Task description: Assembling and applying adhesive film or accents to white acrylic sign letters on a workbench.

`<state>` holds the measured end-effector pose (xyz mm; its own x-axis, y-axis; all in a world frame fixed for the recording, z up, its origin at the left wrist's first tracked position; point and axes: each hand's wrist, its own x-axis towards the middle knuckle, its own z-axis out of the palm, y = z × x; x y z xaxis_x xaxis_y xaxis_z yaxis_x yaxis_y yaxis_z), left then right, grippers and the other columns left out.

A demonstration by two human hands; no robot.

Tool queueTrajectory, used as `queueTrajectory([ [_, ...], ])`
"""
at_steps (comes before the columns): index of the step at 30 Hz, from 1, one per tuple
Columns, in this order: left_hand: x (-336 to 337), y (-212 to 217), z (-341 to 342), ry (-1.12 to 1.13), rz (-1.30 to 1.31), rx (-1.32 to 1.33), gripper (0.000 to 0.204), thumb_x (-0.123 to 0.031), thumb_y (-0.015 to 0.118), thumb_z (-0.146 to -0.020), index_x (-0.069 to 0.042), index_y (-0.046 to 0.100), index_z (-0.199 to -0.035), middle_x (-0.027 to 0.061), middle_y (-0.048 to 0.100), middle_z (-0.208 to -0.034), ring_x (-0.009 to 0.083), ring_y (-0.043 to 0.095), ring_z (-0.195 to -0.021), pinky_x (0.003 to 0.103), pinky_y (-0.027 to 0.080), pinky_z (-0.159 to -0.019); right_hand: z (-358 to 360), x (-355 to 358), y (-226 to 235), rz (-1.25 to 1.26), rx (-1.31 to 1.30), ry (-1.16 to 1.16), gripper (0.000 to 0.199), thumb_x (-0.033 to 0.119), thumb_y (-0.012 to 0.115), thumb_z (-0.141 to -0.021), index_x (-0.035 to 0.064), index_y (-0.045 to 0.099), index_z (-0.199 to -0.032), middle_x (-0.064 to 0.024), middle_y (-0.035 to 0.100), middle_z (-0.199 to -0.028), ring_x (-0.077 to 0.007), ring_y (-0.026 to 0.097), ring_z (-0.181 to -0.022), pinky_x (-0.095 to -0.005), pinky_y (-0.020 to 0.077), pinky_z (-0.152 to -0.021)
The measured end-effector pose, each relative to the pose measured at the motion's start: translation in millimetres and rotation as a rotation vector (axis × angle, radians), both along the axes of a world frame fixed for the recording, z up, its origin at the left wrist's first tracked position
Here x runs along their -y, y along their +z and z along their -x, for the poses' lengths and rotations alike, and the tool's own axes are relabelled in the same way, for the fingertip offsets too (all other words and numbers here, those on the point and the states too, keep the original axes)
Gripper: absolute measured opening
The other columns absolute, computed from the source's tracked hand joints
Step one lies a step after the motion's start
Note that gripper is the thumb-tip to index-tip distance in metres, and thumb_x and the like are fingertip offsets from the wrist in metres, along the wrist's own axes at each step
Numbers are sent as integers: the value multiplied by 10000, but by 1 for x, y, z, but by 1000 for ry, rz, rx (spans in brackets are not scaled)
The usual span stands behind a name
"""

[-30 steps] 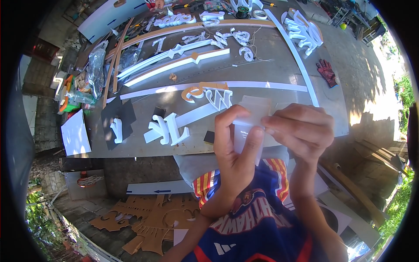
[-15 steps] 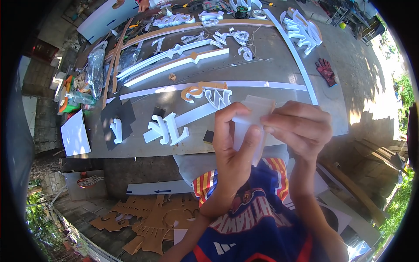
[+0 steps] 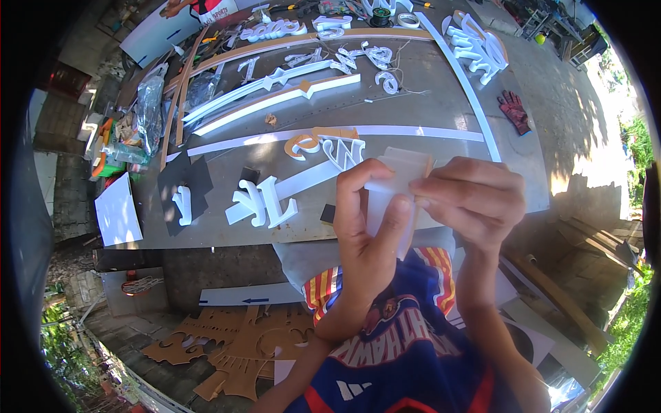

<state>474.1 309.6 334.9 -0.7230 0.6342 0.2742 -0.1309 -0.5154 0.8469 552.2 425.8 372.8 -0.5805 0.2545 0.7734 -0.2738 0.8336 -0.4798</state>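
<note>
A flat whitish piece [image 3: 379, 208] with a brownish edge is raised in front of me above the near side of the table. My left hand [image 3: 366, 237] grips it between curled fingers and thumb. At the piece's right edge, the fingertips of my right hand [image 3: 476, 198] are pinched together against it; whatever thin part they hold cannot be made out. Just beyond, a white raised letter [image 3: 344, 155] with a brown shape [image 3: 303, 146] lies on the table. Farther left are two white letters [image 3: 277, 204] and a white strip [image 3: 318, 177]. A small dark block [image 3: 328, 214] sits beside my left hand.
The grey metal table [image 3: 427, 103] carries long white strips [image 3: 289, 96], more white letters [image 3: 475, 51] and a red-black glove [image 3: 514, 112]. Brown cut-out sheets [image 3: 258, 341] lie below its near edge. Another person [image 3: 210, 8] stands at the far left, beside a white board [image 3: 157, 36].
Both hands and the piece have barely moved. At the far side, the other person has come farther into view, with more of a red and white garment showing.
</note>
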Motion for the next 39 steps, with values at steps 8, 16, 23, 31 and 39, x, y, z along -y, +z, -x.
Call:
queueTrajectory([
  [8,7,-4,1,-128,32,162,260,-81,560,-923,-41,445,-1153,32,528,-960,68,488,-817,213,399,-689,6,-3,-5,-39,-56,22,192,34,753,-609,23,727,-798,-65,625,-671,-149,608,-536,-242,458,-454],
  [16,3,-10,4,-116,18,40,259,-169,497,-975,-81,391,-1194,56,516,-1045,94,502,-927,244,407,-781,13,3,-12,-97,-147,-98,144,6,723,-632,39,716,-771,-32,613,-663,-130,579,-500,-225,434,-432],
  [23,1,-7,3,-67,-16,156,261,-104,557,-930,-54,429,-1152,36,506,-1020,88,486,-900,240,397,-774,9,4,-11,-63,-99,-91,164,9,725,-635,30,713,-798,-50,641,-703,-138,605,-547,-226,455,-455],
  [31,2,-4,5,60,-50,-62,271,-149,546,-947,-105,431,-1188,29,453,-1161,106,460,-1030,264,382,-871,10,20,-3,-117,-127,-208,237,26,738,-605,-17,703,-836,-101,671,-821,-205,653,-704,-259,516,-564],
  [39,2,-6,1,113,-34,-58,284,-134,562,-937,-108,428,-1187,26,467,-1126,114,464,-1021,265,378,-870,5,23,4,-181,-35,-234,215,68,740,-620,10,702,-823,-90,665,-804,-228,645,-712,-382,533,-723],
])
